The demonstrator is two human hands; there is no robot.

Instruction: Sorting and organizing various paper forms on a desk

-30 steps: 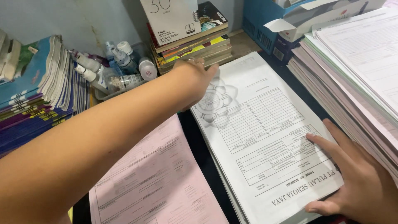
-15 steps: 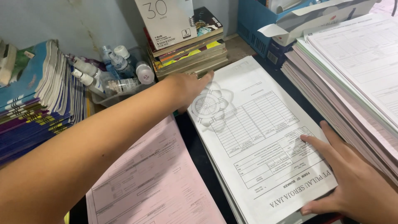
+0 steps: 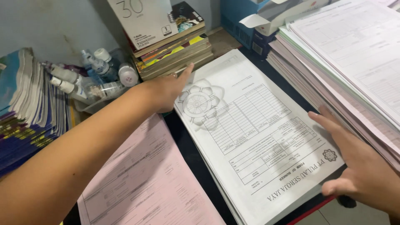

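A thick stack of white printed forms (image 3: 254, 137) lies slanted on the dark desk. My left hand (image 3: 166, 89) reaches across and presses against the stack's far left corner, fingers together and a ring on one finger. At the stack's near right edge my right hand (image 3: 354, 166) rests with fingers spread, its thumb by the lower corner. Neither hand grips anything. A pile of pink forms (image 3: 150, 183) sits under my left forearm.
A tall pile of white and pink papers (image 3: 354, 66) fills the right side. Stacked books with a white box on top (image 3: 166, 37) stand at the back, small bottles in a tray (image 3: 96, 79) and notebooks (image 3: 29, 108) to the left, a blue crate (image 3: 237, 16) behind.
My right hand has slid off the top sheet to the stack's right edge. My left hand stays at the far corner. The view has shifted slightly right and down.
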